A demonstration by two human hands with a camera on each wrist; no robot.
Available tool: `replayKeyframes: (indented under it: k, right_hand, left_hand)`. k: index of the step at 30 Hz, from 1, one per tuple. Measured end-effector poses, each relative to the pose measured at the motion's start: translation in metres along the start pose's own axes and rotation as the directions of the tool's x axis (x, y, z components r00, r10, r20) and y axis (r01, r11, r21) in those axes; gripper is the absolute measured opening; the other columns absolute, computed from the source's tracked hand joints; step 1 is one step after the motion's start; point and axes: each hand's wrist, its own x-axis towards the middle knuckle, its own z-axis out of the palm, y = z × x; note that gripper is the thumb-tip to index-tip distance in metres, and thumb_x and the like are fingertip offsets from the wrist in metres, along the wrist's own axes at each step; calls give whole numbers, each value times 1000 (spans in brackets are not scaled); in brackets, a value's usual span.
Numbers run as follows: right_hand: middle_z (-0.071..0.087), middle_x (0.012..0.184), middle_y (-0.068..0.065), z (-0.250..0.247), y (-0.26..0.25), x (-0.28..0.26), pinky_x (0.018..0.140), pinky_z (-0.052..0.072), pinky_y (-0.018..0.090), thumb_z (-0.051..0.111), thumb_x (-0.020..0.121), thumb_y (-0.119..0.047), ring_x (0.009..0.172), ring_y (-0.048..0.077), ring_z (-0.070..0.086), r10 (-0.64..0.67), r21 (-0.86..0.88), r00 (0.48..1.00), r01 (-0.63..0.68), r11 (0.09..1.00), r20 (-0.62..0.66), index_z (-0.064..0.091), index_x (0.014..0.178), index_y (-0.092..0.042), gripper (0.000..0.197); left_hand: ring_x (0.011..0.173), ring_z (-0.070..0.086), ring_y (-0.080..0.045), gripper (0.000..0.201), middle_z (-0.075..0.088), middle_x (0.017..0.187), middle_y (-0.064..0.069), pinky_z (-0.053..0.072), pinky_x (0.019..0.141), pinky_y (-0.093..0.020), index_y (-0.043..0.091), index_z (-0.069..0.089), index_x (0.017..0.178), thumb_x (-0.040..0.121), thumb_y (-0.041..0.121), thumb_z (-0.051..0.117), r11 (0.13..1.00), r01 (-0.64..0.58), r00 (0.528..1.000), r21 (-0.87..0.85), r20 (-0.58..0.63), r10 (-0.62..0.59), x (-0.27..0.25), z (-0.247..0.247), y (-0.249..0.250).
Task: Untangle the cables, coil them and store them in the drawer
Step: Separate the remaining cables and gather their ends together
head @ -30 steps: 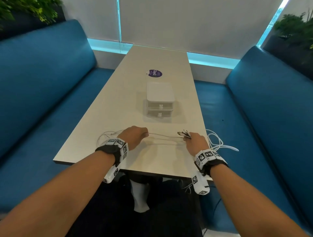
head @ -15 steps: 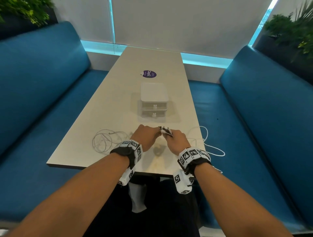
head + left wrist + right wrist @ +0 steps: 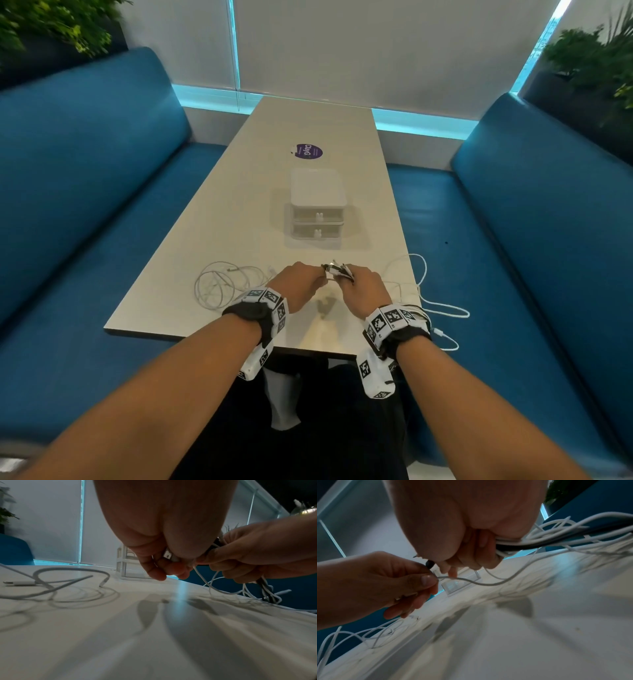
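- Hands have come together since a second ago: left hand [image 3: 299, 282] now right against the right hand [image 3: 364, 289] near the table's [image 3: 239, 212] near edge.
- Left fingers [image 3: 426, 580] pinch one thin white cable [image 3: 481, 583]; right fingers curl round a bundle of cables [image 3: 539, 543], white and black.
- Loose white coil [image 3: 219, 286] lies by the near left corner.
- Translucent two-drawer box [image 3: 318, 209] mid-table, both drawers closed, contents unclear.

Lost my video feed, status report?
Left hand pinching one thin white cable. Right hand gripping mixed white-and-black cable bundle. White two-drawer plastic box closed, unobstructed.
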Motion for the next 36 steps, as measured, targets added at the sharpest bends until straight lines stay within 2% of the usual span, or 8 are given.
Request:
replayKeyframes:
  k: [8,11,15,19,23,28,31,36]
  right_hand:
    - [69,88,9,-3,8,3,69,48,36,53,97,-29,83,29,62,15,-71,995,-8,997,98,68,92,-12,23]
    - [68,92,12,-9,19,6,73,52,36,51,98,-31,85,32,64,165,-141,984,-154,978,70,68,98,-11,26]
    - [65,97,15,-24,44,2,75,54,39,46,93,-14,86,35,64,360,-190,933,-357,915,-19,58,92,-9,13]
    - [64,100,19,-38,60,-3,73,51,39,45,97,-15,90,38,62,441,-181,888,-459,870,-133,52,90,-7,13]
    - [61,102,17,-37,54,0,70,45,38,40,102,-32,83,34,55,396,-121,893,-427,896,-215,56,105,-7,29]
    - [65,97,15,-22,33,7,68,44,34,43,102,-34,79,33,58,293,-7,940,-299,954,-174,63,106,-10,32]
    - [68,99,16,-15,23,9,69,42,32,47,100,-32,85,34,61,259,9,961,-260,966,-96,67,106,-9,31]
    - [64,86,13,-10,15,6,54,35,28,45,94,-23,69,26,56,271,-13,962,-271,962,-26,63,89,-8,24]
  left_hand:
    - [78,63,-24,18,69,86,-7,53,76,-39,12,67,93,100,20,52,994,23,1000,-110,5,-22,-6,3,-10]
    - [83,64,-22,19,70,96,-4,52,77,-36,16,66,104,102,20,47,998,46,998,-37,-37,-47,-11,-5,-29]
    - [85,60,-20,21,67,100,-1,47,74,-32,18,63,107,103,22,43,996,49,995,72,-89,-42,-16,-15,-46]
    - [96,58,-23,24,62,108,-2,46,79,-35,17,61,115,102,21,41,984,90,982,151,-180,-62,-15,-14,-52]
    - [103,55,-29,26,56,117,-8,45,84,-40,13,56,121,100,22,44,945,215,952,246,-270,-146,-13,-14,-55]
    - [109,55,-30,36,58,120,-10,40,92,-43,14,48,126,104,36,31,833,413,910,368,-213,-356,-16,-8,-55]
    - [115,51,-30,36,54,126,-11,37,100,-44,16,50,129,102,33,32,812,406,912,419,-132,-388,-17,-1,-56]
    - [116,49,-30,33,54,123,-9,38,101,-44,18,57,126,99,19,37,852,320,945,415,-84,-315,-14,3,-53]
